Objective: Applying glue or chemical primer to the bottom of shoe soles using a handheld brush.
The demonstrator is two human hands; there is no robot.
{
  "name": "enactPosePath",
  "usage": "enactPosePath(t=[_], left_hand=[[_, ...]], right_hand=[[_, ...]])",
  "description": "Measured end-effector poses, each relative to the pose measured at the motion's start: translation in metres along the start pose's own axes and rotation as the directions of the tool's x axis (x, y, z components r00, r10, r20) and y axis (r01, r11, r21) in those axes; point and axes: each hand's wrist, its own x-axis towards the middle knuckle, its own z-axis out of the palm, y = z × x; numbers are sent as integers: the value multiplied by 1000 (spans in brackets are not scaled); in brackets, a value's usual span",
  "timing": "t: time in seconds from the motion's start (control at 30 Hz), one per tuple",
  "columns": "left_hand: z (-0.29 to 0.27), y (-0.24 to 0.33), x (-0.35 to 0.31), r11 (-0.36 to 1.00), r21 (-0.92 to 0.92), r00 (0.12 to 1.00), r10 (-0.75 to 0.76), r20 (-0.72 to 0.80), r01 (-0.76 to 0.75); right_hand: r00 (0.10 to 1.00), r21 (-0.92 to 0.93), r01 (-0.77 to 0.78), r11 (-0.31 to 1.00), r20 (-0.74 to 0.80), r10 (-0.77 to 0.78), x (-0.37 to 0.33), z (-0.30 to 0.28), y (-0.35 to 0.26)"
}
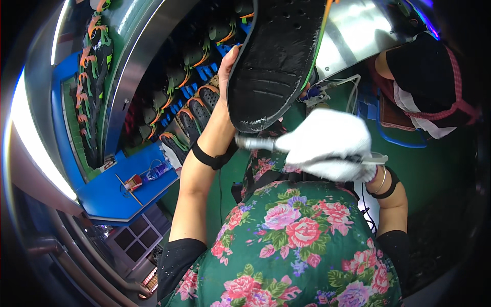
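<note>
My left hand [225,69] grips the edge of a black clog-like shoe [271,66] held up in front of me. Its heel end points toward me, a wet-looking sheen runs along the heel rim, and an orange-green line follows its right edge. The shoe hides most of my left fingers. In a white glove, my right hand [327,146] is closed around a brush [262,144]. The brush's dark tip lies just below the heel's left side; I cannot tell whether it touches. The glove is slightly blurred.
A curved metal-edged machine with rows of black-and-orange clogs [197,110] stands at left. On a blue ledge [110,199] lie a purple item and a red-yellow one. At right sits another person [422,66] in dark clothing, by a blue-framed chair [404,134]. Cables hang behind my glove.
</note>
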Motion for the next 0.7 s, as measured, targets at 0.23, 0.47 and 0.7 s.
enactPosePath(t=[0.23,0.47,0.7], left_hand=[[10,7,-5,980,-185,989,-99,-108,78],[22,14,-4,980,-126,987,-160,-20,157],[14,16,-3,970,-154,982,-189,14,189]], right_hand=[[960,-489,243,838,244,-136,-9,1,-3],[985,-479,152,865,148,-92,-11,-18,-5],[975,-213,137,967,203,-93,-8,-12,-5]])
